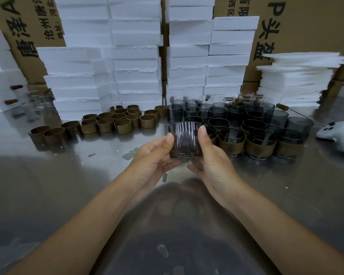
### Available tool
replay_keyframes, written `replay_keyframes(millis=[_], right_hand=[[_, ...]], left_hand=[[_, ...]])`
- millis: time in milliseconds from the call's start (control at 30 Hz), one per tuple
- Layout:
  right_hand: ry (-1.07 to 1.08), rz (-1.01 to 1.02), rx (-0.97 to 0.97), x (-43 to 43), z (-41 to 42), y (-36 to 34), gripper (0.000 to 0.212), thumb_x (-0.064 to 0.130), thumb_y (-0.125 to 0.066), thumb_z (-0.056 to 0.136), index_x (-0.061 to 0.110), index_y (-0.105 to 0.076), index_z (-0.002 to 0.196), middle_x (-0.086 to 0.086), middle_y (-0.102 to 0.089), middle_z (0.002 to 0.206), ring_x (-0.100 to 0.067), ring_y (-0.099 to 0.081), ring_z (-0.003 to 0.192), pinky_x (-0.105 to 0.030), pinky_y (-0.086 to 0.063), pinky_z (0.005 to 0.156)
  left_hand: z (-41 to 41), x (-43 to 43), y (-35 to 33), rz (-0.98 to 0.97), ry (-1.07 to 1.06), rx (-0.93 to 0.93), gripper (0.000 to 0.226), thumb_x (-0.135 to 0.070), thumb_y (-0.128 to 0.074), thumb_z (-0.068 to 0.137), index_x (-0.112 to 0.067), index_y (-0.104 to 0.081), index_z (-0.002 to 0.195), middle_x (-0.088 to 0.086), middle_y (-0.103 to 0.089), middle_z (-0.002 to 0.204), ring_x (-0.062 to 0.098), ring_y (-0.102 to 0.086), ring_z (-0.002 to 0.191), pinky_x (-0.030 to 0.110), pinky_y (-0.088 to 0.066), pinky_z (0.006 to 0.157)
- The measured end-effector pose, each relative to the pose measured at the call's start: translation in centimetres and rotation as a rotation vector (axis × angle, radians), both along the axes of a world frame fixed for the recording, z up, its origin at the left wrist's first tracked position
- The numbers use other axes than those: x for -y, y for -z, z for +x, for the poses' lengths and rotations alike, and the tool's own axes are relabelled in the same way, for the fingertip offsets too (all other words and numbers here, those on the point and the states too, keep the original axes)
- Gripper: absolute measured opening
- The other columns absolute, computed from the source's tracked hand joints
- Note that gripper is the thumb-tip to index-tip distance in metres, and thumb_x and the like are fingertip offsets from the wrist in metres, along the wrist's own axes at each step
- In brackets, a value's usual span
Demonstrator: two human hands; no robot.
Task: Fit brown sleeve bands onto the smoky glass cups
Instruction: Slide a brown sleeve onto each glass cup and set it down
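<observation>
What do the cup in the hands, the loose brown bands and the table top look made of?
Held cup: smoky tinted glass, glossy; it is see-through and carries sharp white light streaks. Brown bands: matte, stiff split rings, perhaps leather-like or cork sheet; the look leaves it open. Table: brushed metal, probably stainless steel, given its blurred reflections.

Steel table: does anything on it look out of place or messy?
Yes. A white game controller lies at the right edge beside the sleeved cups, unrelated to the cup work. Small scraps litter the steel table beside the left hand holding the smoky cup.
</observation>
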State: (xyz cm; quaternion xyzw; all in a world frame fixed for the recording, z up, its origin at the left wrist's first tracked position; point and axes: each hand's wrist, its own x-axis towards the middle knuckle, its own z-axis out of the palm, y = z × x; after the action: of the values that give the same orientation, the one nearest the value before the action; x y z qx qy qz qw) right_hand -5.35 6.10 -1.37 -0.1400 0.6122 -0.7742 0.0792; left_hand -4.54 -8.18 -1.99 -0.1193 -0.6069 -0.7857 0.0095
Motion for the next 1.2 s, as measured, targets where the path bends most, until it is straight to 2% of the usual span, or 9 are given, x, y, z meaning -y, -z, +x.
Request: replay_keyframes(millis=[100,200,333,500,600,700,800,1000,1200], right_hand=[[-0.02,0.067,-0.008,-0.1,-0.1,0.2,0.068,0.078,-0.046,0.057,0.031,-0.073,0.097,0.013,-0.073,0.104,0.0,-0.065,0.102,-0.028,-0.043,0.086],[-0.002,0.046,-0.042,-0.3,-0.2,0.2,0.059,0.072,-0.048,0.066,0.03,-0.073,0.099,0.011,-0.073,0.104,-0.002,-0.066,0.102,-0.027,-0.045,0.085],[0.089,0.012,-0.109,-0.5,-0.2,0.2,0.054,0.058,-0.056,0.074,0.018,-0.07,0.108,0.0,-0.073,0.107,-0.016,-0.065,0.107,-0.032,-0.046,0.097],[0.152,0.01,-0.112,-0.4,0.1,0.3,0.047,0.05,-0.064,0.068,0.018,-0.069,0.102,0.008,-0.074,0.097,-0.001,-0.067,0.092,-0.013,-0.047,0.074],[0.158,0.012,-0.098,-0.2,0.1,0.4,0.048,0.046,-0.067,0.068,0.017,-0.067,0.106,0.011,-0.073,0.092,0.006,-0.066,0.085,-0.008,-0.046,0.065],[0.105,0.055,-0.072,-0.3,0.0,0.4,0.035,0.044,-0.066,0.074,0.022,-0.068,0.102,0.012,-0.072,0.09,0.005,-0.065,0.083,-0.015,-0.048,0.07],[0.052,0.065,-0.056,-0.6,-0.2,0.2,0.046,0.055,-0.068,0.06,0.025,-0.072,0.095,0.01,-0.072,0.088,0.0,-0.065,0.084,-0.024,-0.045,0.078],[-0.079,-0.052,-0.032,-1.2,-0.5,-0.1,0.042,0.052,-0.067,0.065,0.023,-0.075,0.094,0.005,-0.074,0.091,-0.003,-0.067,0.08,-0.014,-0.049,0.063],[-0.173,-0.044,-0.023,-1.5,-0.9,-0.4,0.036,0.05,-0.059,0.077,0.03,-0.071,0.104,0.007,-0.071,0.102,-0.005,-0.064,0.09,-0.018,-0.049,0.075]], left_hand=[[-0.1,0.2,0.0,-0.013,0.018,0.011,0.036,-0.047,-0.058,0.076,-0.025,-0.076,0.099,0.002,-0.073,0.105,0.01,-0.069,0.096,0.02,-0.054,0.079],[-0.2,0.2,0.1,-0.05,-0.056,0.026,0.048,-0.051,-0.063,0.07,-0.019,-0.073,0.105,0.003,-0.073,0.106,0.011,-0.069,0.097,0.021,-0.053,0.081],[-0.3,0.1,0.3,-0.077,-0.197,0.05,0.063,-0.046,-0.067,0.066,-0.012,-0.063,0.118,0.005,-0.074,0.104,0.014,-0.069,0.093,0.025,-0.049,0.08],[0.0,-0.8,0.5,-0.107,-0.167,0.03,0.066,-0.053,-0.071,0.057,-0.019,-0.065,0.113,0.001,-0.073,0.105,0.012,-0.068,0.101,0.026,-0.055,0.081],[0.0,-1.1,0.6,-0.137,-0.207,0.016,0.063,-0.053,-0.073,0.054,-0.023,-0.066,0.109,0.0,-0.073,0.105,0.012,-0.068,0.101,0.028,-0.055,0.084],[-0.1,-0.8,0.6,-0.153,-0.189,0.011,0.062,-0.053,-0.073,0.056,-0.021,-0.067,0.108,-0.001,-0.074,0.101,0.011,-0.068,0.096,0.024,-0.052,0.079],[-0.1,-0.5,0.5,-0.128,-0.135,0.013,0.06,-0.049,-0.071,0.061,-0.015,-0.067,0.11,0.002,-0.074,0.099,0.012,-0.068,0.096,0.022,-0.053,0.08],[-0.1,-0.3,0.3,-0.016,-0.085,0.036,0.052,-0.042,-0.067,0.066,-0.01,-0.068,0.108,0.013,-0.072,0.106,0.017,-0.068,0.095,0.022,-0.054,0.08],[-0.3,0.0,0.4,0.062,-0.052,0.019,0.043,-0.034,-0.064,0.072,-0.01,-0.067,0.107,0.005,-0.074,0.101,0.011,-0.07,0.09,0.018,-0.052,0.072]])
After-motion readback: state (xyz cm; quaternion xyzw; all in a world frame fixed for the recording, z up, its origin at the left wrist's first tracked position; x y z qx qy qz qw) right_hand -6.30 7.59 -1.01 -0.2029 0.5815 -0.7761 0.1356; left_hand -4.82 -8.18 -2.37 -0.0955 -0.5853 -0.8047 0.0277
